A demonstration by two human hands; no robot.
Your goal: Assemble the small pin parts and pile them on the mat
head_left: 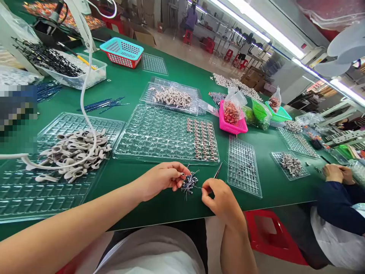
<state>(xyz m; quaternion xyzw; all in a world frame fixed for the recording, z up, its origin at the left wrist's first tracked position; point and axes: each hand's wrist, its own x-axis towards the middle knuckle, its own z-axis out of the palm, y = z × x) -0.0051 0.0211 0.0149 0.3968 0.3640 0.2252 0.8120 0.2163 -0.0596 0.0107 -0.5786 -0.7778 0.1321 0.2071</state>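
Note:
My left hand [168,178] is closed in a pinch, with a small dark round-ended part [183,174] between thumb and forefinger. Right beside its fingertips lies a small pile of dark blue and silvery parts with thin leads [189,183] on the green table. My right hand [218,196], at the pile's right side, pinches the end of a thin wire [197,187] that runs toward the pile. Pointed tweezers [218,170] stick out beyond the right hand's knuckles; whether the hand holds them I cannot tell. A clear tray [154,133] partly filled with beige-and-brown pieces lies just beyond both hands.
Loose grey clip-like pieces [76,152] lie on a tray at left, under a white cable [83,87]. Behind are a tray of beige pieces [171,97] and a pink basket [232,127]. A gridded tray [244,165] lies right; a co-worker's hands [338,173] are farther right.

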